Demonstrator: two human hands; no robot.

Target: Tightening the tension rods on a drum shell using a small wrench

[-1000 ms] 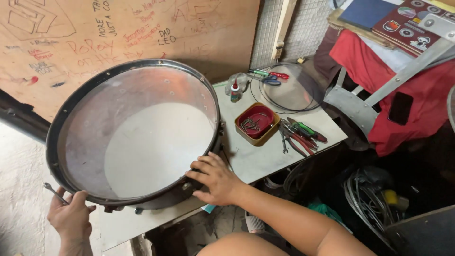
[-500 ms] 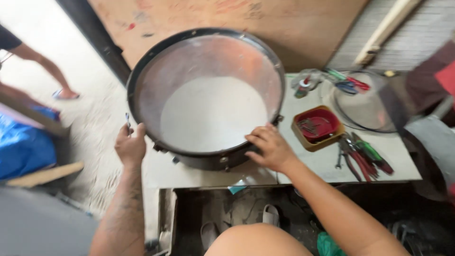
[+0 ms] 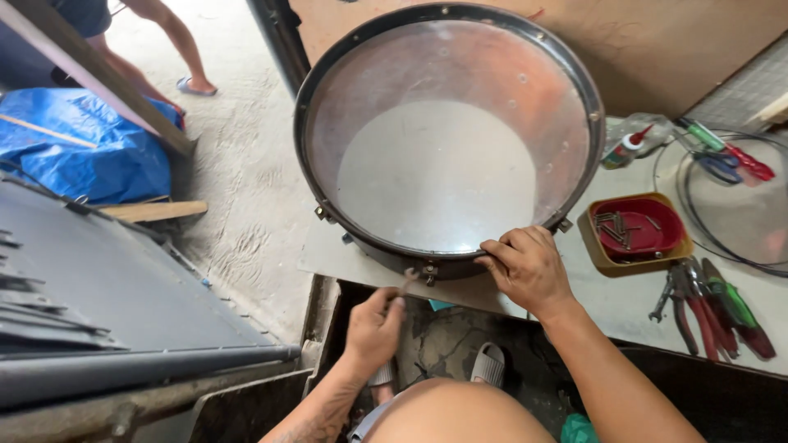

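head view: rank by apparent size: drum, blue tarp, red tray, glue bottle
1. drum, clearly largest
2. blue tarp, partly cut off and farther away, so its true size is unsure
3. red tray
4. glue bottle, smallest

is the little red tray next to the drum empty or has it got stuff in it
Not empty: the red tray holds several small metal screws or rods scattered on its bottom.

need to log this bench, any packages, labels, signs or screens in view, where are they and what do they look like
Small glue bottle: on the table right of the drum, lying tilted, pale body, red nozzle, label too small to make out.
Red tray: right of the right hand, squarish, tan rim, holds small metal pieces, no label seen.
Blue tarp bundle: on the floor at left, crumpled.
No signs or screens seen.
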